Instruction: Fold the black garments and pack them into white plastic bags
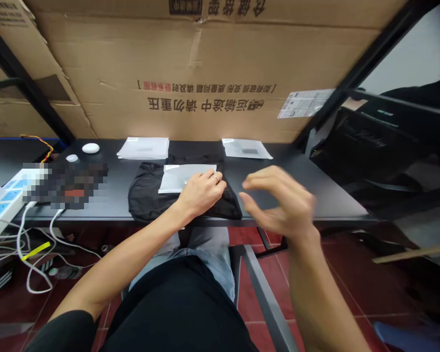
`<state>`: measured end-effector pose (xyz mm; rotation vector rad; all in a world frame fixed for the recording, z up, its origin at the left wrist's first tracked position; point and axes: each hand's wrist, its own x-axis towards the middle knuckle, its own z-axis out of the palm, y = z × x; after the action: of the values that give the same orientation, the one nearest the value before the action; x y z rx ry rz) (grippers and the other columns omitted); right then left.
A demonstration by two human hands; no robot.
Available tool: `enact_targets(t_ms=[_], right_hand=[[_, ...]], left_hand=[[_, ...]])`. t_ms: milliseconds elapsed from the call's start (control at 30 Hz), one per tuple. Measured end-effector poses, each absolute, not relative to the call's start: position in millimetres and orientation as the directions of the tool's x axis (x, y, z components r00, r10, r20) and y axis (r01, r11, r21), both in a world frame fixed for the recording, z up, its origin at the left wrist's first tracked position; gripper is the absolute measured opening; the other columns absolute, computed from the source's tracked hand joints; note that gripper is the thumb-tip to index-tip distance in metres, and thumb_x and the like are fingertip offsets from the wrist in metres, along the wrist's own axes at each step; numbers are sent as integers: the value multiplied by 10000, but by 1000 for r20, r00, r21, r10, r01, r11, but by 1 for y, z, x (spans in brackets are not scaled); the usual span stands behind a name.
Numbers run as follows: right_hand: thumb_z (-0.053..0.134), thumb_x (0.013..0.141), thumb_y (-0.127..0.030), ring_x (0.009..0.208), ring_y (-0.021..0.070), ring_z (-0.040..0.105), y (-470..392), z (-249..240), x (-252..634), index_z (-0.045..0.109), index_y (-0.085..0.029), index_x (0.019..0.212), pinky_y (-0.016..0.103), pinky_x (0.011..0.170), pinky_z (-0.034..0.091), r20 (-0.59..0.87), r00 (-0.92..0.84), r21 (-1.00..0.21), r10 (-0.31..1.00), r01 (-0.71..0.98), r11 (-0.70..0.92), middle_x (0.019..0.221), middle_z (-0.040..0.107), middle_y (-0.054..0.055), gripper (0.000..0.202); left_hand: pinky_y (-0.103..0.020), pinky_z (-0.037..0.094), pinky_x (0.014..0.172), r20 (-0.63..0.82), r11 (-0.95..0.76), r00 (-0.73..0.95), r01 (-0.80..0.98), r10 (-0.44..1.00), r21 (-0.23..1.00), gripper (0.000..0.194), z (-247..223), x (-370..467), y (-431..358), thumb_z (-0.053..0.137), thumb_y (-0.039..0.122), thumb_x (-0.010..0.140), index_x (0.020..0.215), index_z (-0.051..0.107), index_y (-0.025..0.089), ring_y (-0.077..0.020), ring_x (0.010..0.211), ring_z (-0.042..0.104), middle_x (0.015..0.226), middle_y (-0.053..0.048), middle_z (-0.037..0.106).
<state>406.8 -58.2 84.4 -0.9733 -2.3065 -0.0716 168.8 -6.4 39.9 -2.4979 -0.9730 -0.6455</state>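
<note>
A black cloth bag [144, 195] lies flat at the table's front edge, with a frosted white pouch [171, 180] on top of it. My left hand [202, 192] rests over the pouch's right end, its fingers bent and close together; what is under the fingertips is hidden. To the right, my right hand [280, 198] is raised above the table, thumb and fingers apart, holding nothing and slightly blurred. Behind the bag lie more white pouches, one group at the back left [144, 148] and one at the back right [246, 148].
A large cardboard box [205, 58] stands along the back of the dark table [326, 198]. At left are a white power strip [7, 200] with cables and two small white round objects [91, 148]. A chair armrest [267, 303] is below right.
</note>
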Motion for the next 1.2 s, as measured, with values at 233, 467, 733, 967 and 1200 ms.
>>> enact_targets(t_ms=[233,467,733,967,1200], right_hand=[[634,1116,-257,1110,325,812,4,50,409,807,-307,1225,525,988,687,549,-595,-183,587,600,779,1200,864,94,211],[611,1144,-265,1084,318,805,9,44,408,824,-310,1142,517,947,640,552,-628,-134,549,582,802,1182,881,88,218],[654,1146,-263,1050,299,813,14,38,409,812,-296,1127,494,946,640,622,-589,-127,517,575,808,1154,885,78,162],[705,1122,-218,993,288,810,20,36,412,802,-266,1107,482,927,652,690,-573,-89,441,537,839,1115,879,84,108],[699,1134,-243,1024,281,827,15,33,410,798,-284,1126,457,927,687,684,-544,-187,487,514,837,1117,870,75,107]], left_hand=[[-403,539,800,593,-661,617,728,517,-182,216,40,170,-5,617,141,1154,1079,818,166,-276,1120,727,1133,-130,782],[-404,517,806,584,-660,637,719,502,-217,252,41,156,-5,583,144,1166,1061,810,174,-275,1105,724,1125,-131,790],[-429,525,859,570,-596,603,769,558,-230,269,50,81,-17,576,172,1177,1034,800,216,-281,1103,738,1126,-108,826],[-482,541,836,562,-520,531,831,634,-199,277,53,8,-33,543,280,1213,1143,805,226,-297,1099,750,1247,-106,846],[-443,612,875,565,-544,432,839,703,36,231,55,14,-34,688,403,1143,1257,838,269,-278,1164,763,1296,-69,832]])
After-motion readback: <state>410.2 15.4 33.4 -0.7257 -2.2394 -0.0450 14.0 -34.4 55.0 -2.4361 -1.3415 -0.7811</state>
